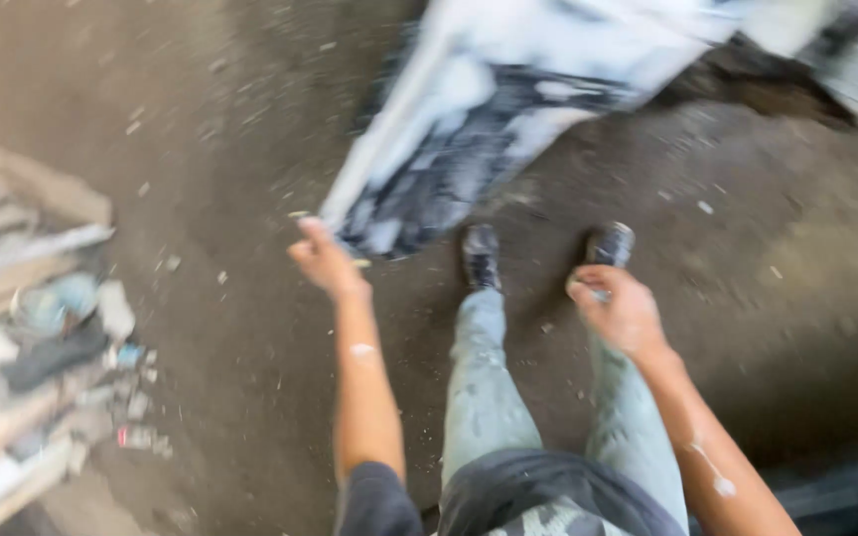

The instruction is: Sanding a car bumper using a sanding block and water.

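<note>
Nearest the lens, a dark shirt hem over paint-flecked grey trousers, then two dark shoes planted on the dirt floor. Further forward, left hand raised at the lower corner of a large white-and-black smeared sheet, touching it or just beside it; too blurred to tell whether the fingers are clamped on that corner. Right hand hanging above the right shoe, fingers curled together, apparently around nothing. Sheet slanting from the top of view down to that corner, just ahead of the feet. Off to the left, well apart, a heap of boards and rubbish. Looks like the taking-hold stage of shifting the sheet by its corner. Calls next for a sure pinch on the corner, the idle hand brought to the edge, and feet kept off the sheet.
</note>
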